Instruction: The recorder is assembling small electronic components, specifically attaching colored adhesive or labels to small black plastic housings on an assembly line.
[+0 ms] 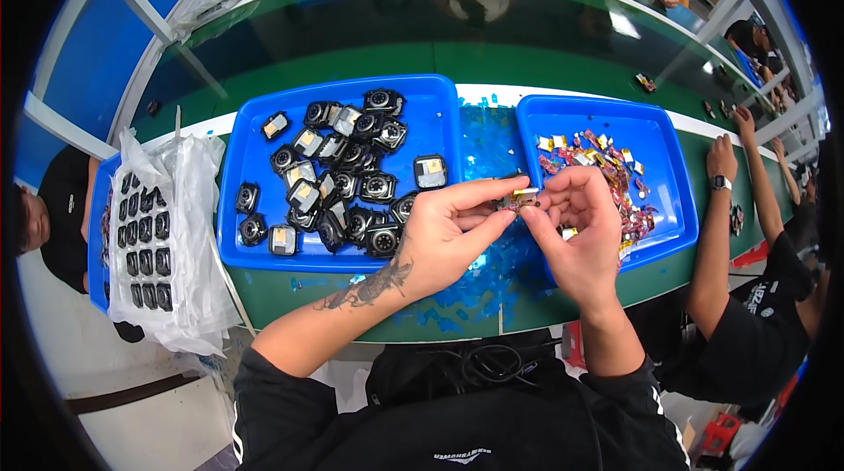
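Before me, the left hand (pixel 444 227) pinches a small silver-and-yellow component (pixel 525 199) between thumb and index finger; the right hand (pixel 584 221), fingers curled, grips its right end with thumb and fingertips. The component is held above the gap between the left blue tray (pixel 440 119), containing dark watch cases (pixel 378 188), and the right blue tray (pixel 675 212), containing small wrapped parts (pixel 635 223).

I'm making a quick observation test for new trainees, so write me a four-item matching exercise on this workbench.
Column one:
1. Jumbled black watch cases
2. Small red and silver parts
3. Blue film scraps
4. Black cable

Column two:
A. Scattered over the green table
B. Hanging in loose loops
C. In the blue tray beside the right hand
D. In the blue tray beside the left hand

Pairs: 1-D, 2-C, 3-A, 4-B
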Motion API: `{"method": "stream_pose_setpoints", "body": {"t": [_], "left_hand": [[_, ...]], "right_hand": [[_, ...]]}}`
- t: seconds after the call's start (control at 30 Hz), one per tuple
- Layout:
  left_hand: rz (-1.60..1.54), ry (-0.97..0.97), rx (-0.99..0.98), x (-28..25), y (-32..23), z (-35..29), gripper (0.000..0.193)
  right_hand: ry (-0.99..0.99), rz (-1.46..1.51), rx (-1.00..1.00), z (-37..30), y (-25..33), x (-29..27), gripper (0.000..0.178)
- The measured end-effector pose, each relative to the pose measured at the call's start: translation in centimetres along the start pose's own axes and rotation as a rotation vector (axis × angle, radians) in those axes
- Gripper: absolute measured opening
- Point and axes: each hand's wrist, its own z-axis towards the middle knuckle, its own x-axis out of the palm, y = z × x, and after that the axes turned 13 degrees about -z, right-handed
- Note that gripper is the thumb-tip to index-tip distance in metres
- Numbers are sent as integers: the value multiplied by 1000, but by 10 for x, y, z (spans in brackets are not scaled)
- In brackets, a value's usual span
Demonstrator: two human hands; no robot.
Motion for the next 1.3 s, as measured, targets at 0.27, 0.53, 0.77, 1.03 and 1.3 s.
{"method": "stream_pose_setpoints", "body": {"t": [0.27,0.53,0.77,1.03,1.3], "left_hand": [[10,-52,-37,4,-2,1,47],[-175,-12,-1,2,-3,1,44],[-202,11,24,-5,-4,0,47],[807,38,809,11,0,-12,55],[1162,345,1064,12,5,-21,41]], "right_hand": [[-169,-87,-150,-4,-7,15,28],[39,-17,17,3,7,7,44],[223,200,100,23,16,4,41],[411,-190,199,204,-29,9,39],[-71,-969,-340,216,-67,38,31]]}}
